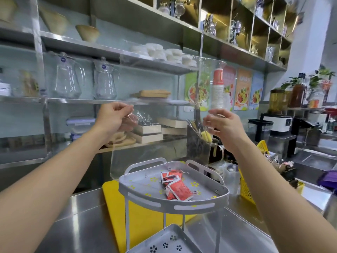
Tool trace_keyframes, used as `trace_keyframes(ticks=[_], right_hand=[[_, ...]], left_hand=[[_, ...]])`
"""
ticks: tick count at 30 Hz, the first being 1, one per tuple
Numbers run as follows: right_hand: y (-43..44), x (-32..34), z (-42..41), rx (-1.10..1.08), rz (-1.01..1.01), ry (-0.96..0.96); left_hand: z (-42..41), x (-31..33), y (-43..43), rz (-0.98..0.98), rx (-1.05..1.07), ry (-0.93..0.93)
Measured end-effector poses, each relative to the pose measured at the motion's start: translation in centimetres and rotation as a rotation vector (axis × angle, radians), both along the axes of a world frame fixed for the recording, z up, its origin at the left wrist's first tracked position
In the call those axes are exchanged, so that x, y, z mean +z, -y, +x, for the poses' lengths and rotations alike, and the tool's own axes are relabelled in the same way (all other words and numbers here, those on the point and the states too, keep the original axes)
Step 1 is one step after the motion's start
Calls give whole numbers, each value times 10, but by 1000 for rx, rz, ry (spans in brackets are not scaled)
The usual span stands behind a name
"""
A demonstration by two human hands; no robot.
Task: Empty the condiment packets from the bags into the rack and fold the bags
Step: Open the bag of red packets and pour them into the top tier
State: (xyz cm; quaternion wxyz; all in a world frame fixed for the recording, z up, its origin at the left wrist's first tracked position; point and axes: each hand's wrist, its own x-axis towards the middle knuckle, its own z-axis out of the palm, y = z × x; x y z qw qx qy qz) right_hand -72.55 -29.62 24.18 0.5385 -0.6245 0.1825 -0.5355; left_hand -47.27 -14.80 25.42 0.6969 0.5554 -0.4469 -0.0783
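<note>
Holding a clear bag (145, 157) up at chest height over the rack (182, 205), the person has it stretched between both hands, and from where I stand it looks empty. The left hand (113, 117) pinches the film between thumb and fingertips; the right hand (221, 125) has its fingers curled in on the far side of the bag and seems to pinch it too, though the plastic is so clear and blurred there that the exact contact is hard to make out. The red packets (175, 185) lie in a loose heap on the rack's top tier, just below the hanging bag, and none show inside the film. The lower tier (164, 240) holds nothing I can see. The rack stands on a steel counter (82, 225), partly over a yellow board (116, 207). I would say the emptying of this bag is done and the folding is about to begin. The next move calls for squaring the bag, bringing the hands together to lay one half over the other, and pressing out the air, since thin film like this tends to slip and spring back.
</note>
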Motion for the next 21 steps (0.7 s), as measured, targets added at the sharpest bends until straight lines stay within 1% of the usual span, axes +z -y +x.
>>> trace_keyframes(ticks=[2,4,7,9,11,14,17,19,21], right_hand=[[-5,0,6,-9,-18,12],[-13,4,15,-16,-61,76],[-30,19,30,-22,-178,189],[-43,28,42,14,-262,197],[-53,30,59,60,-275,136],[-66,16,96,162,-168,6],[-83,-14,136,280,-52,-150],[-98,-39,159,383,-14,-260],[-115,-67,180,508,-12,-359]], left_hand=[[6,2,-10,-24,20,-28],[13,4,-22,-55,59,-8],[23,8,-43,-75,183,48],[31,9,-59,-96,288,15],[40,9,-81,-118,398,-14],[55,-5,-121,-86,504,-22],[68,-37,-165,40,426,-97],[77,-63,-198,116,338,-184],[87,-90,-234,246,258,-238]])
